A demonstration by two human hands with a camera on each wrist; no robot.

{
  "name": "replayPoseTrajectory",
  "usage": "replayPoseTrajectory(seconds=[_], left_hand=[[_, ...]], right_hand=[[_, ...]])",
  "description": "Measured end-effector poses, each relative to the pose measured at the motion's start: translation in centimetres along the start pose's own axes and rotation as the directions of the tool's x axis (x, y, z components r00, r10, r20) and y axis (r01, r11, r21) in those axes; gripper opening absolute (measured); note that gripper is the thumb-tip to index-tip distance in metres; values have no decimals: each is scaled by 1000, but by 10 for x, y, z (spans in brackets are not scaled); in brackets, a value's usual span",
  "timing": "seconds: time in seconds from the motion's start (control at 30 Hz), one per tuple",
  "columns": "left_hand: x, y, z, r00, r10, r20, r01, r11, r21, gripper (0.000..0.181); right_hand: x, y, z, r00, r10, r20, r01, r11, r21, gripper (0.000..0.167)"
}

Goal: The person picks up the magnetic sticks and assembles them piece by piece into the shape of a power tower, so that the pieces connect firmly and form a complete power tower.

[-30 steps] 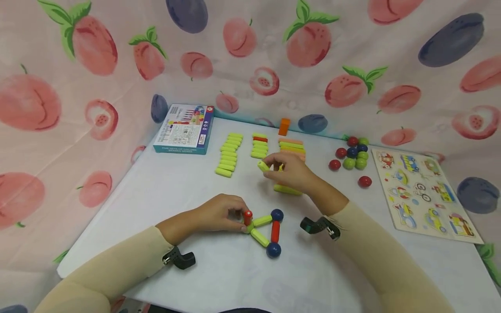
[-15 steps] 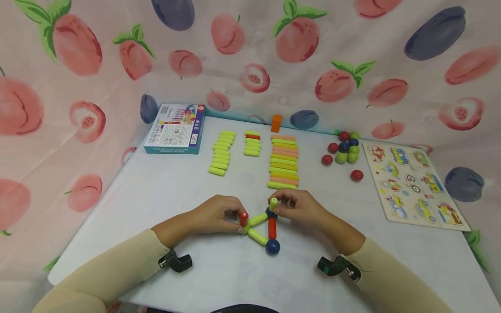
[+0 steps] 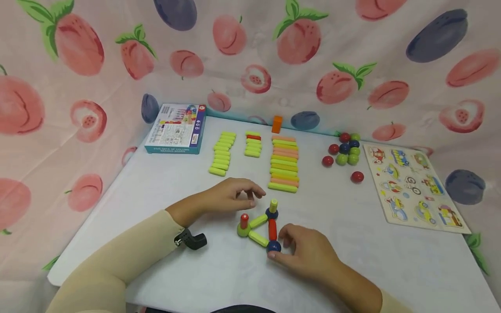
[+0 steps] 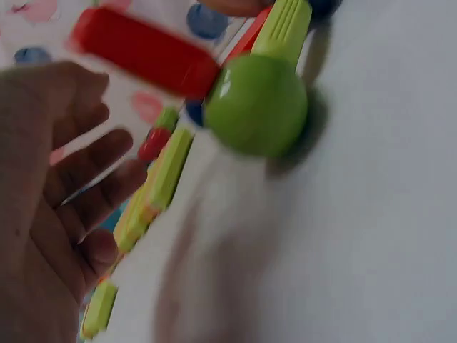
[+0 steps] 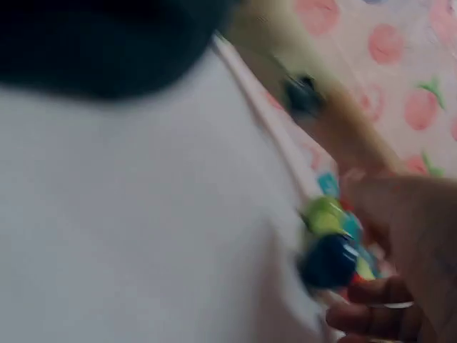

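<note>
A triangular frame of rods and balls lies on the white table. A green ball (image 3: 243,230) carries an upright red rod (image 3: 244,221), and the far blue ball (image 3: 272,213) an upright yellow-green rod (image 3: 273,205). Two yellow-green rods and a red rod (image 3: 272,229) link the balls. Beyond the frame hovers my left hand (image 3: 231,195), its fingers loosely bent with nothing in them. My right hand (image 3: 309,252) surrounds the near blue ball (image 3: 274,246), thumb at its front edge and fingers at its right. The right wrist view is blurred, so firm contact is unclear.
Short yellow-green rods (image 3: 222,154) lie in columns behind the frame, beside a column of longer rods (image 3: 283,165). Loose balls (image 3: 344,148) and a picture board (image 3: 415,187) lie at the right. A box (image 3: 176,128) sits back left; an orange block (image 3: 277,124) stands at the back.
My right hand brought a yellow-green rod, stood it on the far blue ball, let go and came down to the near one. My left hand released the green ball and moved away from me.
</note>
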State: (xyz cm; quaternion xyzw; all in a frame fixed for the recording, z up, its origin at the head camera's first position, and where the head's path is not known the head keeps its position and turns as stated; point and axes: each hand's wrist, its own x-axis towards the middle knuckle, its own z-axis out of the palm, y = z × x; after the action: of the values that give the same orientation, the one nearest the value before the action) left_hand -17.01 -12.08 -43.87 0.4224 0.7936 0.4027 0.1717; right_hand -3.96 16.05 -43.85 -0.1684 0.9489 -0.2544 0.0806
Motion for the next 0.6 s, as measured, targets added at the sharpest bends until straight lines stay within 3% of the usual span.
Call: replayPoseTrajectory(seconds=[0.07,0.13,0.3,0.47,0.6], left_hand=[[12,3,2,999,5,41,-6,1000,14,39],[19,3,5,996,-14,85,13,1000,14,41],[24,-1,7,983,-63,171,67,998,-19,40],[16,-7,4,988,-85,130,84,996,17,30],[2,-14,-4,987,-147,68,143,988,63,26]], right_hand=[[-6,-6,8,1000,15,15,-14,999,-39,39],[-8,-9,14,1000,4,-6,-4,1000,-13,35],[-2,-5,15,999,-15,-33,18,995,96,29],[10,9,9,999,-48,-5,48,982,182,30],[28,23,1,997,-78,26,69,966,249,34]])
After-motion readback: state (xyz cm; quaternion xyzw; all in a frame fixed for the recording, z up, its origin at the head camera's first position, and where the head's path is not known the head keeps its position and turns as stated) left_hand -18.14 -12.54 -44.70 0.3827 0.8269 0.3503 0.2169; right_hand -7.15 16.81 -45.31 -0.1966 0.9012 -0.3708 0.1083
